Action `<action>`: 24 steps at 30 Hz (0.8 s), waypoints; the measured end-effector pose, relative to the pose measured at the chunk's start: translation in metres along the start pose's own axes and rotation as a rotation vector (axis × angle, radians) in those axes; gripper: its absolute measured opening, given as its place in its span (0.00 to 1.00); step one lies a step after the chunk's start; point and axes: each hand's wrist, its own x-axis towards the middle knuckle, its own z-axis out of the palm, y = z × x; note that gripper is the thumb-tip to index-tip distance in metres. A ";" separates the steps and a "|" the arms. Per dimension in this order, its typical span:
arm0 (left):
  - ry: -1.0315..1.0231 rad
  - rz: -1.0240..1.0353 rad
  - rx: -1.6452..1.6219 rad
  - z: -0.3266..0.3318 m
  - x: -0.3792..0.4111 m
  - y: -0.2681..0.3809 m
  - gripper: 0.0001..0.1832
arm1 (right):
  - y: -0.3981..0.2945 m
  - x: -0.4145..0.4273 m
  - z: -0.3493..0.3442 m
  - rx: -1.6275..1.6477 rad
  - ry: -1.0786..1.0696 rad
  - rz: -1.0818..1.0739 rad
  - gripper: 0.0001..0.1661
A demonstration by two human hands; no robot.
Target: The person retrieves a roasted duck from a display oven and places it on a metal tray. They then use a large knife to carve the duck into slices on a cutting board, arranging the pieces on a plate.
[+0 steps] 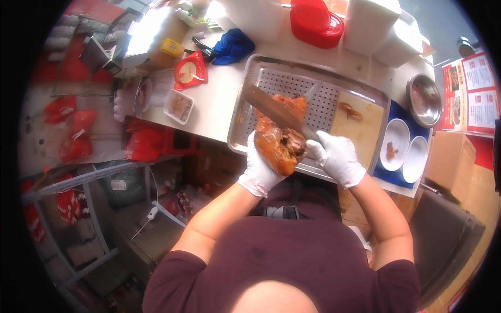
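Observation:
A browned roast bird (274,144), with a cut opening showing pale meat, is held up over the near edge of a perforated metal tray (238,137). My left hand (258,168), in a white glove, grips it from the left and below. My right hand (338,158), also gloved, is closed around the handle of a broad-bladed knife (274,111). The blade lies slantwise across the bird, pointing to the upper left. On the tray's right part rests a pale cutting board (352,133) with a small piece of meat (350,111) on it.
Right of the tray are two white bowls (415,160), one with a scrap of meat, and a steel bowl (423,99). Left stand a small container of meat (179,106) and a red packet (191,71). Behind are a blue cloth (233,45) and a red plastic container (317,25).

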 end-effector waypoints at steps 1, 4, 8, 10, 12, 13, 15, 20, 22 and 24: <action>0.005 -0.030 -0.043 0.001 -0.001 0.000 0.30 | -0.005 0.006 -0.001 -0.074 0.000 -0.006 0.26; -0.009 -0.021 -0.061 0.003 0.002 -0.002 0.30 | -0.022 0.016 -0.006 0.071 -0.029 0.080 0.33; -0.034 -0.010 -0.002 0.007 -0.002 -0.002 0.31 | -0.020 0.019 -0.006 0.310 -0.205 0.251 0.37; -0.096 0.004 0.052 0.011 -0.005 -0.001 0.28 | -0.014 0.022 -0.006 0.505 -0.335 0.362 0.41; -0.099 0.123 0.374 0.012 -0.004 -0.003 0.27 | -0.010 0.018 -0.004 0.675 -0.361 0.376 0.41; -0.086 0.151 0.439 0.011 -0.003 -0.004 0.28 | -0.008 0.017 -0.005 0.758 -0.372 0.382 0.41; -0.061 0.218 0.591 0.011 -0.001 -0.005 0.32 | -0.007 0.017 -0.007 0.872 -0.406 0.414 0.39; -0.086 0.466 1.550 0.021 0.002 0.006 0.29 | 0.008 0.007 -0.025 1.003 -0.358 0.409 0.37; -0.048 0.338 1.061 0.028 0.003 0.001 0.26 | 0.026 0.006 -0.046 0.856 -0.217 0.433 0.37; -0.028 0.311 0.773 0.032 0.002 -0.002 0.26 | 0.067 0.015 -0.067 0.478 -0.071 0.420 0.37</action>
